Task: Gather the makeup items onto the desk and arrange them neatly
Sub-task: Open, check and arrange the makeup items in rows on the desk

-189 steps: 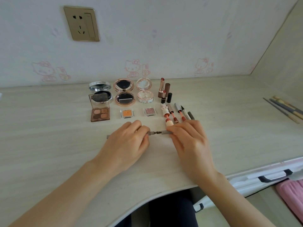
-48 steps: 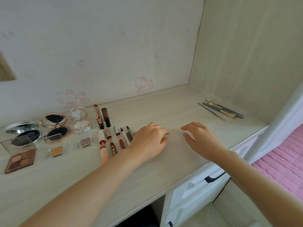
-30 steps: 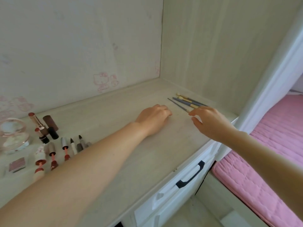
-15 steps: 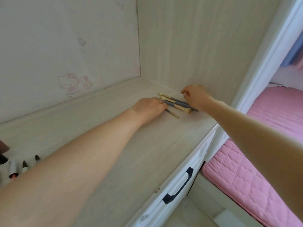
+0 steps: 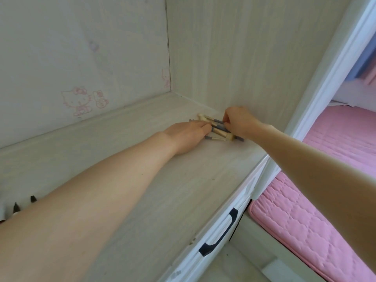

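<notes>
Right hand (image 5: 239, 123) pinches the makeup brushes (image 5: 216, 129) with curled fingers, left hand (image 5: 188, 135) lies flat with straight fingers touching them, brushes bunched on the desk (image 5: 162, 190) in its far right corner by the side panel (image 5: 244, 58), pink mattress (image 5: 315, 220) beyond.

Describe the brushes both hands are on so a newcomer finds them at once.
Follow the desk to its far right corner, under the side panel. The brushes lie there in a loose bundle between the left hand and right hand. Slim grey handles with cream ends mark them out; nothing else lies in that corner.
</notes>
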`<control>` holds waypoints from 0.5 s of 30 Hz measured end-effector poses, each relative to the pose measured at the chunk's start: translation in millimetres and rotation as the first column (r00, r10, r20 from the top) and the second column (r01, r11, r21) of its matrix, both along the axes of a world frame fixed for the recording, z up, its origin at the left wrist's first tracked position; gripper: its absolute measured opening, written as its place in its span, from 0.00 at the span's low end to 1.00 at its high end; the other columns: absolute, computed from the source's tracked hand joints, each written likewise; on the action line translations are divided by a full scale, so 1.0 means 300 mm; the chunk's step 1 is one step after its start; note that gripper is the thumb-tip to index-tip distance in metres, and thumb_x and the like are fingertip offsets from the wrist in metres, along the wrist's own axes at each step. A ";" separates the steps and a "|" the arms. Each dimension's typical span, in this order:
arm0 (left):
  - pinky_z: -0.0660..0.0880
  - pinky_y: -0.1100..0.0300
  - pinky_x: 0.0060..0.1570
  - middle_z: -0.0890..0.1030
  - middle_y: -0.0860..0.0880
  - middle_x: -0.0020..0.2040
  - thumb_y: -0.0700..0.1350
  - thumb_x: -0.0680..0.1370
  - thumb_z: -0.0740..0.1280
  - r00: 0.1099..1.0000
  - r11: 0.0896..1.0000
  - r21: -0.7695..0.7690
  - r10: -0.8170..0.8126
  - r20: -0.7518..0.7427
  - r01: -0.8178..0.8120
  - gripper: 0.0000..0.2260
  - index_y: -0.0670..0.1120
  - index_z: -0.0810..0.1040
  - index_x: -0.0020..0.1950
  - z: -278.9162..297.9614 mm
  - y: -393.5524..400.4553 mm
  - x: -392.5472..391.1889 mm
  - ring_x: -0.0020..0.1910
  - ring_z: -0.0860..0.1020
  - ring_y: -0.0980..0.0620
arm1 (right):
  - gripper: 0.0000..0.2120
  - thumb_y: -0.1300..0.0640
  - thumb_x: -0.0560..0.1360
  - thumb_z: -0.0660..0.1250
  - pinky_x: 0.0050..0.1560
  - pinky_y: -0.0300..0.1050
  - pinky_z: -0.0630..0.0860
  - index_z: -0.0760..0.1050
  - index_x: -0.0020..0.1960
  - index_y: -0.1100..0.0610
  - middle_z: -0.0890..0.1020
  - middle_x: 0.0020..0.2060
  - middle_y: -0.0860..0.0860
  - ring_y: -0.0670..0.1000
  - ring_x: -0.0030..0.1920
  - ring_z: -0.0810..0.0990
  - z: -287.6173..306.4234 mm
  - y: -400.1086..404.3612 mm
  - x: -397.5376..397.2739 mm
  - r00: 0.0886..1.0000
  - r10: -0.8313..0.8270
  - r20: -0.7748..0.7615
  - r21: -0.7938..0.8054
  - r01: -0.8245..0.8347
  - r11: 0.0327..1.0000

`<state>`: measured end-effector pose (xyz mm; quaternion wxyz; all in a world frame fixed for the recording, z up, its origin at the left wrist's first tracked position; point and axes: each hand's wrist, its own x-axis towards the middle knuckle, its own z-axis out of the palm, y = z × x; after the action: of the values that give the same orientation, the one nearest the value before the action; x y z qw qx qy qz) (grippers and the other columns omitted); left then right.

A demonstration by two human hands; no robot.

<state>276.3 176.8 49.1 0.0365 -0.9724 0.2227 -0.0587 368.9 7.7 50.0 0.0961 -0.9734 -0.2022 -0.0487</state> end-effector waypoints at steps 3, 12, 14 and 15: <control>0.64 0.58 0.45 0.72 0.45 0.60 0.44 0.83 0.53 1.000 1.000 -0.021 0.007 -0.004 -0.007 0.06 0.45 0.68 0.55 0.004 -0.001 -0.010 0.57 0.72 0.45 | 0.08 0.64 0.74 0.63 0.46 0.45 0.73 0.72 0.53 0.59 0.79 0.51 0.59 0.60 0.51 0.77 0.001 -0.015 -0.002 0.996 -0.063 -0.057 0.128 0.070 0.989; 0.71 0.52 0.48 0.73 0.44 0.57 0.45 0.83 0.53 1.000 1.000 0.017 -0.005 -0.013 0.005 0.08 0.45 0.69 0.55 0.017 0.011 -0.043 0.54 0.74 0.43 | 0.12 0.54 0.77 0.65 0.45 0.42 0.66 0.74 0.58 0.58 0.76 0.47 0.53 0.53 0.46 0.73 -0.002 -0.033 -0.028 0.988 0.011 -0.154 0.199 0.020 0.980; 0.70 0.53 0.44 0.74 0.44 0.54 0.43 0.82 0.54 1.000 1.000 0.011 -0.008 0.001 0.008 0.04 0.46 0.68 0.51 0.021 0.014 -0.042 0.50 0.73 0.44 | 0.14 0.50 0.77 0.66 0.44 0.42 0.66 0.75 0.57 0.58 0.76 0.47 0.53 0.53 0.47 0.73 0.003 -0.030 -0.034 0.991 0.030 -0.134 0.136 -0.012 0.991; 0.68 0.54 0.41 0.74 0.44 0.52 0.42 0.81 0.56 1.000 1.000 0.020 -0.020 0.014 0.019 0.02 0.47 0.66 0.49 0.021 0.020 -0.037 0.47 0.72 0.45 | 0.14 0.50 0.77 0.66 0.44 0.41 0.65 0.76 0.56 0.59 0.77 0.48 0.53 0.54 0.48 0.74 0.006 -0.028 -0.036 0.992 0.036 -0.117 0.101 -0.024 0.995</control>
<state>265.2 182.8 55.5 0.0474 -0.9694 0.2324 -0.0638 358.2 -0.7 51.7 0.1570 -0.9655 -0.2079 0.0009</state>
